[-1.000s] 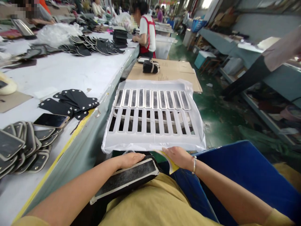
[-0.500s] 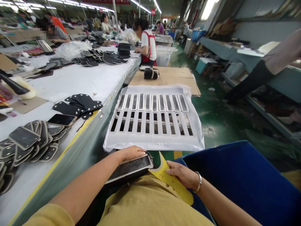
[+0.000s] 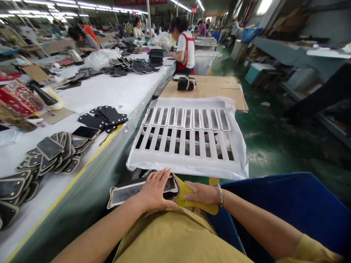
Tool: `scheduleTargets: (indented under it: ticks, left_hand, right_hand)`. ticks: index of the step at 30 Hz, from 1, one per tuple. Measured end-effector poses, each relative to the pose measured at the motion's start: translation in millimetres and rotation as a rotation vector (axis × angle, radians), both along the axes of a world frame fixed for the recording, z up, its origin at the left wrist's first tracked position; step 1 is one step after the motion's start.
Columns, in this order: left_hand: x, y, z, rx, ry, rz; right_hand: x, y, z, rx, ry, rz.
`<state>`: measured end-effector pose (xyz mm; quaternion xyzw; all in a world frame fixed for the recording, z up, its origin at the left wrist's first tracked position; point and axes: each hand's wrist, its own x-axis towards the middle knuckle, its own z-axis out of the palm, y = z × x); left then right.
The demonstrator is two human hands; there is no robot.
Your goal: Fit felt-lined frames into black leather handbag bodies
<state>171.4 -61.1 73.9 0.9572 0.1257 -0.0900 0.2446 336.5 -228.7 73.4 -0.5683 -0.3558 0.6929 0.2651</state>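
Head view has the left grip (image 3: 155, 191) laid over a long black block topped with a grey, cream-rimmed strip (image 3: 124, 193), its fingers spread apart rather than clamped. The right grip (image 3: 201, 195) is closed on a curved yellow sheet (image 3: 181, 191), thumb on top, and the sheet's far end seems to meet the block's right end. The block lies close against the yellow shirt (image 3: 161, 233), just below a white slotted panel (image 3: 175, 160) bearing a row of 10 grey, white-rimmed strips (image 3: 180, 117); a blue open-topped box (image 3: 285, 204) stands at the right. The step in hand looks like fitting sheet and block together; judging by this pose, that calls for a steady block and careful alignment
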Motion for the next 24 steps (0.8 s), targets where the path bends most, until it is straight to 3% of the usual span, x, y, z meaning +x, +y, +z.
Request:
scheduleTargets:
  ticks: [7, 10, 14, 19, 24]
  left_hand:
    - [8, -1, -13.2, 0.115, 0.000, -0.038]
    - [11, -6, -12.0, 0.199, -0.023, -0.003]
    - [13, -17, -12.0, 0.285, -0.104, 0.010]
    - [9, -19, -15.3, 0.293, -0.187, 0.015]
    - [8, -17, -18.8, 0.275, -0.219, 0.009]
  right_hand:
    - [39, 0, -4.3, -0.134, 0.153, 0.205]
    - [49, -11, -4.3, -0.182, 0.143, 0.191]
    - [37, -12, -4.4, -0.122, 0.047, 0.091]
    - [18, 7, -5.2, -0.032, -0.087, 0.049]
    - [19, 11, -9.5, -0.059, -0.023, 0.065]
